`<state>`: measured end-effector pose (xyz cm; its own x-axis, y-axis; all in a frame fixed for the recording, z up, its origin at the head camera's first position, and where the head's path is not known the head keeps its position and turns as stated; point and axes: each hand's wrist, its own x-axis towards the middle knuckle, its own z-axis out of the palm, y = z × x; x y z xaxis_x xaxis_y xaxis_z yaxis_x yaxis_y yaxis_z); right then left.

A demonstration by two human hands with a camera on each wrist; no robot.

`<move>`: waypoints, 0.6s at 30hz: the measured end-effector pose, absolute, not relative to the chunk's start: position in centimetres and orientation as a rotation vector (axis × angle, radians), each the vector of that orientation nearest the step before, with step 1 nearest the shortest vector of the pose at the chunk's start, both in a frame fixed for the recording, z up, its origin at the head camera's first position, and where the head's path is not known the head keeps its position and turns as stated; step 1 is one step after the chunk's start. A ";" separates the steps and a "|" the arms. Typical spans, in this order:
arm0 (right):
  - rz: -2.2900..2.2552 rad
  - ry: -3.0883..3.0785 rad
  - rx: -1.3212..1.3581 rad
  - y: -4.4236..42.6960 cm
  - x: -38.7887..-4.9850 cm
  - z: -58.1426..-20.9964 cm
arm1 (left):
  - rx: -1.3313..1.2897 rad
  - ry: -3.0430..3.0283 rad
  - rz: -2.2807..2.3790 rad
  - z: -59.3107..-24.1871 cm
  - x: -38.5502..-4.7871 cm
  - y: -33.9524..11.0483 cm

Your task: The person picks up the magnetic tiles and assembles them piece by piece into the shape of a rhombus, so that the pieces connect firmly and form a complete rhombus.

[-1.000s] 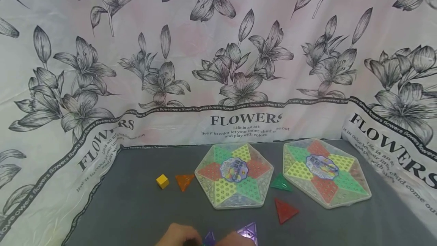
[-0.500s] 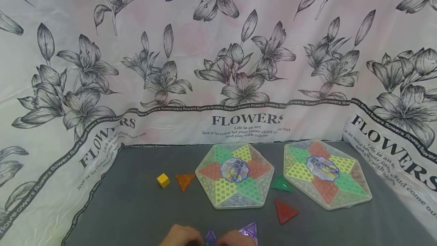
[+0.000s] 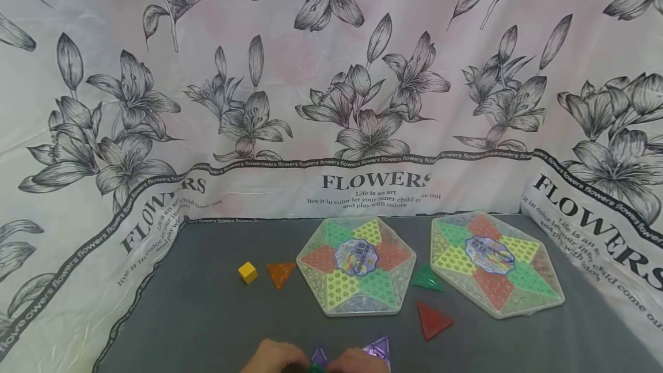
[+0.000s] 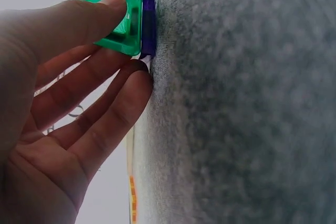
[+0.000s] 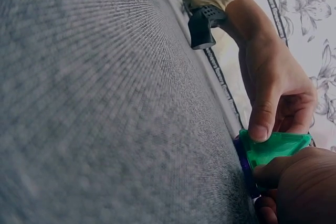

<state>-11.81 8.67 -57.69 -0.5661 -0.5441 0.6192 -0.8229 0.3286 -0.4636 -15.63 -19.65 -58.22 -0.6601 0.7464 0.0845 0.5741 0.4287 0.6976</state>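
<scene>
In the left wrist view, a translucent green triangular magnetic tile (image 4: 125,43) stands upright against a purple tile (image 4: 149,19) lying on the grey cloth. My left hand (image 4: 68,77) pinches the green tile between thumb and fingers, its lower fingers reaching to the cloth. From the other side, my right hand (image 5: 302,182) also pinches the green tile (image 5: 273,148). In the head view both hands, left (image 3: 274,357) and right (image 3: 357,360), sit at the bottom edge, with a purple tip (image 3: 319,356) between them. The lower parts are cut off.
Another purple tile (image 3: 382,348) lies beside my right hand. Farther off are a red triangle (image 3: 433,321), a green triangle (image 3: 427,278), an orange triangle (image 3: 281,274) and a yellow cube (image 3: 248,273). Two hexagonal game boards (image 3: 317,289) (image 3: 538,298) lie near the flowered backdrop (image 3: 259,189).
The head view has shifted slightly. My hands stay close together at the bottom edge, the left a little nearer the right, and a bit of green now shows between them.
</scene>
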 end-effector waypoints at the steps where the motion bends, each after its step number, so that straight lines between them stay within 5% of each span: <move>1: 1.133 -2.225 1.198 8.6 -11.7 -57.7 | 1.154 2.434 1.064 -58.2 -15.6 -19.7; 18: 1.231 -2.077 1.187 8.7 -11.2 -57.0 | 1.249 2.411 1.260 -58.3 -15.1 -19.3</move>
<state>-11.24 8.72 -57.04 -0.5304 -0.4476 0.7199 -0.8464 0.2325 -0.4791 -15.07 -19.34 -58.27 -0.6428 0.7305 0.2306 0.6065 0.3014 0.7357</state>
